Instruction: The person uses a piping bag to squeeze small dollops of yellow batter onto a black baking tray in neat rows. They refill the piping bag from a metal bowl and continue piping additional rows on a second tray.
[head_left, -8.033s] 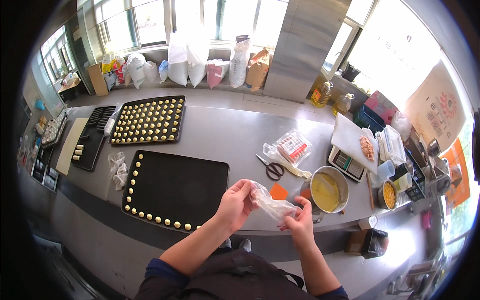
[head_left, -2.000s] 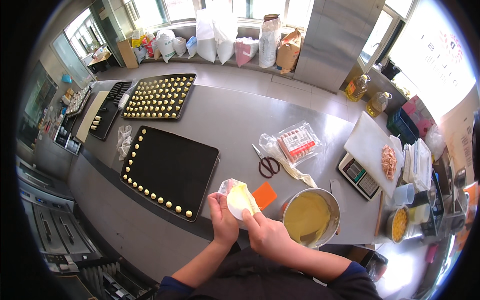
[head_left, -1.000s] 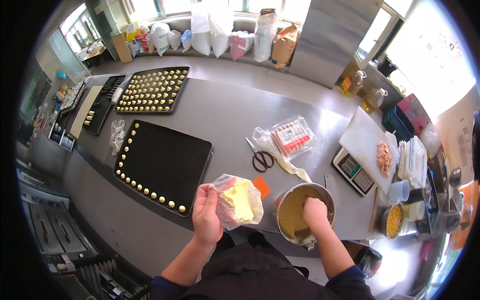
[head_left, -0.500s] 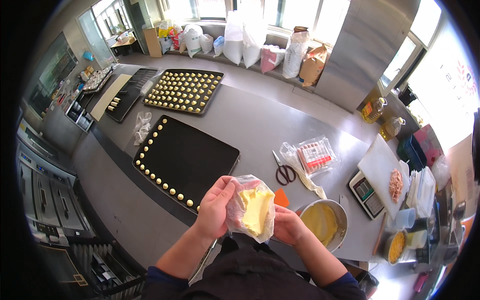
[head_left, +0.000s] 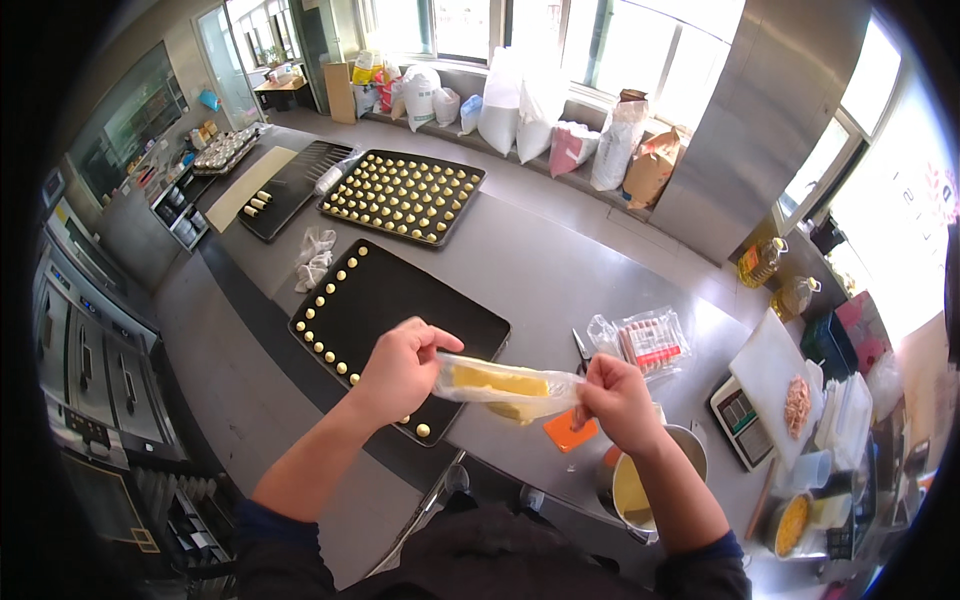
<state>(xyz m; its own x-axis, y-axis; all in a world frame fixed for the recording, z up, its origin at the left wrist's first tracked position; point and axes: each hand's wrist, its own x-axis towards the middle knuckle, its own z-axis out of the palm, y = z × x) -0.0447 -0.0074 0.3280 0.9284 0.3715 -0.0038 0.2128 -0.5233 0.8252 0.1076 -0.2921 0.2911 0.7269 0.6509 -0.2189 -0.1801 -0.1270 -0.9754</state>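
A clear plastic piping bag (head_left: 512, 385) with pale yellow batter inside is stretched sideways between my hands, above the near edge of the steel table. My left hand (head_left: 400, 362) pinches one side of its edge, and my right hand (head_left: 620, 400) grips the other side. Below and left of the bag lies a black baking tray (head_left: 430, 300) with small yellow mounds (head_left: 330, 357) along its left and near edges; my left hand and forearm cover part of that row. Under my right forearm stands a metal bowl (head_left: 690, 445) with yellow batter in it. Beside it lies an orange scraper (head_left: 568, 433).
Farther off sits a second tray (head_left: 400, 198) full of mounds. Scissors (head_left: 581, 344), partly hidden by my right hand, lie near a packet of sausages (head_left: 650, 340). At right are a scale (head_left: 740, 425) and a white board (head_left: 765, 370) with shredded meat. Crumpled plastic (head_left: 314, 258) lies left.
My hands have moved apart and drawn the bag's opening sideways into a long, narrow shape. The view has shifted, so the table sits farther right and lower.
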